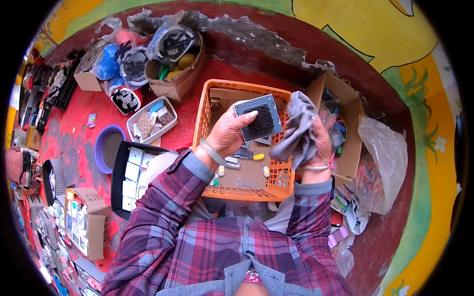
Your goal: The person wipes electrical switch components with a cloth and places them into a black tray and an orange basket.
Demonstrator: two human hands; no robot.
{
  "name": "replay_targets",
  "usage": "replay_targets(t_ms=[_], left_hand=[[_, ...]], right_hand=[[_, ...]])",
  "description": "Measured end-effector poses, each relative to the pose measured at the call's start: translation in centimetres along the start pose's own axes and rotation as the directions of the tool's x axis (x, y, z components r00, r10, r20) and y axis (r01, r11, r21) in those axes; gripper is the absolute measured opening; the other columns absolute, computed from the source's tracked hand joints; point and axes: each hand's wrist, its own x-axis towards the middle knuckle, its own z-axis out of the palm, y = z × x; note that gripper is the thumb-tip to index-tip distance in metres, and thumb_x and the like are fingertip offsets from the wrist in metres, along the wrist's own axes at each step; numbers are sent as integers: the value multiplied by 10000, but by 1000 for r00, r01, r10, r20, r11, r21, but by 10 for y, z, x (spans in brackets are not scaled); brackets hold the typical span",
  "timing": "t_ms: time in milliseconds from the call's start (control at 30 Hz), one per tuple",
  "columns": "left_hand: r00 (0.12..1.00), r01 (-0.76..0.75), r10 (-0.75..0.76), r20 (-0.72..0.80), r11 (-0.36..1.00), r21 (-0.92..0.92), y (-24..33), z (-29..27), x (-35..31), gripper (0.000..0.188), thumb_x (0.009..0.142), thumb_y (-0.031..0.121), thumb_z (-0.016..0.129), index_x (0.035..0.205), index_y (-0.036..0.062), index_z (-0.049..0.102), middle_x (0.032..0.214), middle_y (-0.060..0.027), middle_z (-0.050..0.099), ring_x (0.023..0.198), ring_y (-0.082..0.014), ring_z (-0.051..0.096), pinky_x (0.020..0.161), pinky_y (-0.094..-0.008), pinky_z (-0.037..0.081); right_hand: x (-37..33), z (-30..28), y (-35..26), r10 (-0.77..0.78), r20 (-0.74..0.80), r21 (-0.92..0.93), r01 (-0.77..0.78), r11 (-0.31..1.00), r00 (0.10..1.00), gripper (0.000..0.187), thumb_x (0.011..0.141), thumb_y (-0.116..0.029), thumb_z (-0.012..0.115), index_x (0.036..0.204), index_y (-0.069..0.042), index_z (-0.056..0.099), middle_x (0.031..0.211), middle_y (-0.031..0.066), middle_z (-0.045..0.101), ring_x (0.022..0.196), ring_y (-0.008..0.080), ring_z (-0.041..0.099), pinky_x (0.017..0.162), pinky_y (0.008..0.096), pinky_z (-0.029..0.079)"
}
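My left hand point(228, 131) grips a square wall switch plate point(257, 117) by its left edge, thumb on top. The plate is grey with a black block raised on the side facing up. In my right hand point(321, 143) is a crumpled grey cloth point(297, 129), bunched just right of the plate and apart from it. Both hands are over an orange plastic basket point(237, 193) with a cardboard-lined bottom. Small things lie in it, among them a yellow piece point(258, 157) and a white-and-yellow piece point(266, 171). Part of the basket is hidden under my hands.
Left of the basket stand a black bin point(118, 172) of white boxes, a purple basin point(97, 148) and a white basket point(133, 133). Cardboard boxes stand behind point(173, 89) and to the right point(353, 143), beside a clear plastic bag point(387, 158). A painted wall curves behind.
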Motion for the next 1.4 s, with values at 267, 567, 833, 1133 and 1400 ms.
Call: replay_targets(t_ms=[267, 567, 833, 1133, 1400], left_hand=[[1000, -20, 23, -11, 975, 221, -5, 0, -3, 377, 820, 94, 690, 1159, 48, 532, 1099, -52, 614, 1036, -157, 582, 953, -320, 432], [989, -13, 44, -142, 976, 215, -27, 3, 8, 443, 916, 215, 605, 1291, 70, 419, 1231, -57, 522, 1117, -188, 523, 969, -383, 429], [994, -34, 7, -109, 968, -249, -20, -7, 11, 644, 949, 567, 374, 1368, 78, 392, 1227, -151, 549, 1143, -284, 538, 1011, -445, 414], [990, 119, -140, -27, 913, -390, -16, -3, 5, 564, 1004, 474, 254, 1336, 57, 438, 1282, -145, 540, 1169, -304, 539, 1041, -479, 391], [979, 153, -188, -76, 930, -335, -30, -4, 1, 433, 1021, 362, 304, 1277, 75, 504, 1215, -95, 589, 1111, -230, 569, 1008, -387, 426]], right_hand=[[11, 28, 41, -84, -51, -311, 64, 948, 995, 499, 911, -65, 579, 1377, -6, 411, 1334, 86, 512, 1169, 167, 524, 1011, 298, 409], [7, 30, 60, -592, -29, -817, 322, 478, 805, 394, 874, 20, 588, 1263, -21, 544, 1181, 62, 593, 1014, 165, 584, 878, 273, 474], [-2, 59, 65, -289, 470, -865, 500, 35, 834, 437, 723, 120, 592, 1138, -15, 623, 1065, 111, 639, 957, 204, 598, 862, 323, 470], [3, 44, 23, -612, -2, -596, 490, 636, 791, 340, 962, -62, 467, 1298, -31, 510, 1285, 136, 559, 1129, 243, 575, 930, 338, 503], [6, 56, 74, -296, 510, -815, 343, -467, 808, 421, 875, -151, 586, 1293, -127, 542, 1256, 112, 583, 1284, 332, 452, 1036, 451, 335]])
